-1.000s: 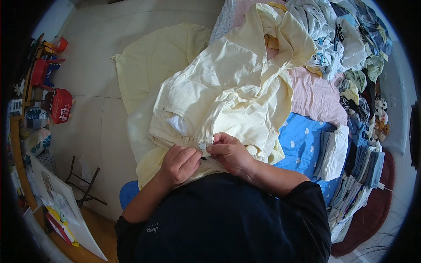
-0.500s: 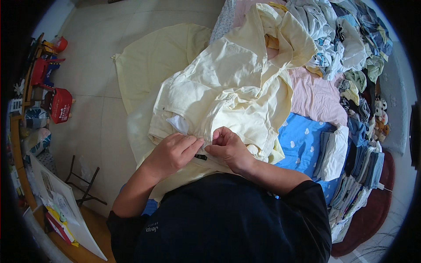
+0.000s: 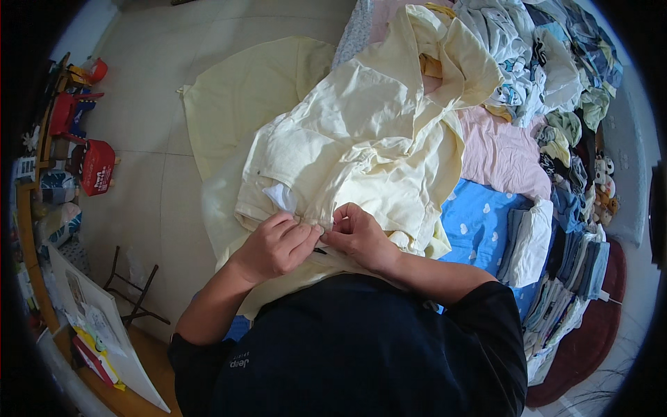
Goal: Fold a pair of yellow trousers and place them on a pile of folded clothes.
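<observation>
Pale cream trousers (image 3: 347,111) lie spread in front of me, their legs pointing away and their waistband close to my body. At the front of the waistband my left hand (image 3: 276,243) is closed, with thumb and fingers pinching the cloth. Just to its right, my right hand (image 3: 363,240) pinches the same edge, and the fingertips of both hands nearly touch. Whether a button lies between them is hidden. A white pocket lining (image 3: 279,197) pokes out beside my left hand. Below the fingers a small dark label (image 3: 319,251) shows inside the waistband.
A thin pale yellow cloth (image 3: 243,104) extends left of the trousers. To the right are a blue heart-patterned sheet (image 3: 476,215), pink cloth (image 3: 497,153), folded white clothing (image 3: 530,243) and a row of folded clothes (image 3: 566,299). Heaped laundry (image 3: 514,55) lies far right. Red chairs (image 3: 97,167) stand left.
My fingertips have come closer together at the waistband, the right hand shifting slightly left. Less of the dark label shows now. The trousers have otherwise stayed in place.
</observation>
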`<state>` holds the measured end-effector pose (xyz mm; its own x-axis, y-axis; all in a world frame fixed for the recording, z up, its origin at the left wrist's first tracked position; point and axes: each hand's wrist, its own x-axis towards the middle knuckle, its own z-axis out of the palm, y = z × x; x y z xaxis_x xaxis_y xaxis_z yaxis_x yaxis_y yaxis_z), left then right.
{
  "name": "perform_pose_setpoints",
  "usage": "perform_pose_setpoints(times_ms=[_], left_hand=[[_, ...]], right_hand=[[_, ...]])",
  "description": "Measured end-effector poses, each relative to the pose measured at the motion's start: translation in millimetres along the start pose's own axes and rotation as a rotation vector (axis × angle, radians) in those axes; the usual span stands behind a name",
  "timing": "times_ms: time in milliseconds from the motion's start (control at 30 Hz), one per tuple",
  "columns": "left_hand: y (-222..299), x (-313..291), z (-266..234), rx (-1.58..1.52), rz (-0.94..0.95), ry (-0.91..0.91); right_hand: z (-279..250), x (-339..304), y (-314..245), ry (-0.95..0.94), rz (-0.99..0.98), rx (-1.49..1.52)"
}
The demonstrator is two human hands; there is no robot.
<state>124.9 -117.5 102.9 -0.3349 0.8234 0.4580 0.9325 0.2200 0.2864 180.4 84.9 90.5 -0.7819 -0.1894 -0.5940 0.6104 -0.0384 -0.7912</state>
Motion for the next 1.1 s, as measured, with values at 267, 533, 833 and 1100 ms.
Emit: perform_pose_setpoints(times_ms=[267,533,833,1100], left_hand=[[-1.2,-43.9,-19.4,-0.128,-0.4,0.041],[-13.7,-82.9,-7.4,-0.046,-0.887,0.013],[-39.2,-97.1,15.7,0.109,-0.698,0.121],[-45.5,-76.4,-35.5,0.132,-0.792,0.241]], right_hand=[[-37.8,-22.7,-24.9,-0.037,-0.067,-0.609],[-48.0,-69.4,-14.7,0.045,-0.362,-1.244],[-53.6,-101.4,-10.1,0.05,-0.252,-1.385],[-83.2,-122.3,-47.9,0.346,-0.332,-1.395]])
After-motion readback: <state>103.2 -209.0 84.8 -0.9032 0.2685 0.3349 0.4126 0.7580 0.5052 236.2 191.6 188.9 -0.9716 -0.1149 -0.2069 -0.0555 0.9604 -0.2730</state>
